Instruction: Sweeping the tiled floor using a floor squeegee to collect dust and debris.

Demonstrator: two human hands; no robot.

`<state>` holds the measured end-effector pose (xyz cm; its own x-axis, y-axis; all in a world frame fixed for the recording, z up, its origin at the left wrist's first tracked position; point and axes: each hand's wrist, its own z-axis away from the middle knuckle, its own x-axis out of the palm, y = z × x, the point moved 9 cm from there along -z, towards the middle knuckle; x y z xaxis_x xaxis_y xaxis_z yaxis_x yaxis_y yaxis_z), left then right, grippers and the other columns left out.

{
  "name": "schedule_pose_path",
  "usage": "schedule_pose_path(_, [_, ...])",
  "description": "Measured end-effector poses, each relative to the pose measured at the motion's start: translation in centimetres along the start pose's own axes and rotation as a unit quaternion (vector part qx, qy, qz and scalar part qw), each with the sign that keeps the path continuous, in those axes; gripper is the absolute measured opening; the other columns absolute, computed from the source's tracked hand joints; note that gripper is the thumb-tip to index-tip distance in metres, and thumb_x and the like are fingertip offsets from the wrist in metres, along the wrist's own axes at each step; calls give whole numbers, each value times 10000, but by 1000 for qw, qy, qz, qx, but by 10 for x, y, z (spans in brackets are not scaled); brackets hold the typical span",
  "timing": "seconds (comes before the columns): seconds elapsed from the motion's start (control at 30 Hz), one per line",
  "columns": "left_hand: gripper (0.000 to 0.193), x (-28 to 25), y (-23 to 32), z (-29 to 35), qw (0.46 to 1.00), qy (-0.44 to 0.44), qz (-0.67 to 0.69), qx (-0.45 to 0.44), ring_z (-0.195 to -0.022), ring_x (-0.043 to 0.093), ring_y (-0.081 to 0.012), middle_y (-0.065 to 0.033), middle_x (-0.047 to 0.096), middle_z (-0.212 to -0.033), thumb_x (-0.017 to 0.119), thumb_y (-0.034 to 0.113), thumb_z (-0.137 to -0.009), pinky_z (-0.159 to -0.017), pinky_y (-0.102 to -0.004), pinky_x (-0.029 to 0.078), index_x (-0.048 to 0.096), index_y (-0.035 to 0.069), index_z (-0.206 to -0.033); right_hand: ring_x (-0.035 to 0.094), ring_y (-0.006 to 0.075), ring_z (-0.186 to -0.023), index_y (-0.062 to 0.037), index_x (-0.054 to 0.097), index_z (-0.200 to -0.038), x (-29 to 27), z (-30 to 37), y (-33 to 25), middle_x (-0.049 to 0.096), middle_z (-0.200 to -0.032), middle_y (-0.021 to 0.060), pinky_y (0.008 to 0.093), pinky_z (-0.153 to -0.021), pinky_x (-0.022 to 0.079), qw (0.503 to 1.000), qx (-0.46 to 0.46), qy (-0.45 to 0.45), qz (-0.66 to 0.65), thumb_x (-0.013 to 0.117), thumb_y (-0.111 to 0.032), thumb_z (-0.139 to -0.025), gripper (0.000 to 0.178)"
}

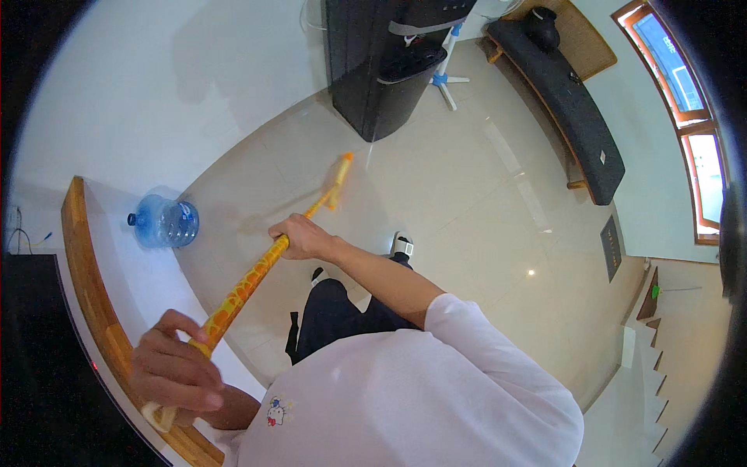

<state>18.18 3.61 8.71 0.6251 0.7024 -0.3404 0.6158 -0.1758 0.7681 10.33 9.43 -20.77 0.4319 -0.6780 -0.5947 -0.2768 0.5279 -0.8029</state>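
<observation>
A long yellow-and-orange patterned pole runs slantwise from lower left toward the floor ahead. My left hand is closed around its upper end, where a cream-coloured loop hangs below my fingers. Farther down the shaft, my right hand grips it, knuckles upward. At the far end is a narrow yellow head with an orange tip, close to the tiled floor; its exact kind I cannot make out. A clear blue water jug lies on its side by the wall, left of my right hand.
A black water dispenser stands ahead against the wall. Behind it is a white rack leg. A long black bench lines the far right wall. At left runs a wooden ledge beside a black screen. My feet are on glossy tiles.
</observation>
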Motion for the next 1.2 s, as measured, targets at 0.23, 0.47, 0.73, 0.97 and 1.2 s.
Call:
schedule_pose_path(0.23, [98,80,-82,-19,980,167,50,-96,-326,402,-104,10,448,-393,549,113,-599,-650,-368,387,499,101,-516,476,291,-820,-62,546,-892,-38,124,126,535,-846,121,363,-760,375,998,41,20,49,627,-194,-543,382])
schedule_pose_path(0.47, [24,236,-178,-55,902,201,274,-268,-409,410,-92,-22,457,-460,531,6,-614,-680,-313,389,544,11,-633,508,311,-734,-75,573,-750,-98,296,247,548,-737,145,383,-656,406,969,219,-85,74,577,-241,-572,244])
schedule_pose_path(0.73, [127,202,-87,-190,988,105,109,-14,-335,404,-94,14,431,-384,544,151,-668,-601,-314,391,546,78,-563,510,328,-678,-40,538,-697,-237,203,206,536,-669,148,393,-621,412,978,91,181,43,595,-123,-539,188])
schedule_pose_path(0.97, [116,235,-116,-266,994,-30,104,16,-332,417,-105,9,454,-401,535,140,-670,-598,-317,394,555,85,-570,490,297,-543,-19,456,-587,-283,188,237,491,-558,140,342,-493,383,959,29,280,12,601,-100,-531,176])
schedule_pose_path(1.2, [71,267,-250,-310,953,-11,285,-108,-354,398,-90,-4,449,-416,520,86,-654,-636,-327,381,559,42,-615,502,337,-633,-29,542,-691,-292,274,312,524,-635,171,386,-589,408,948,215,236,-6,566,-126,-536,185])
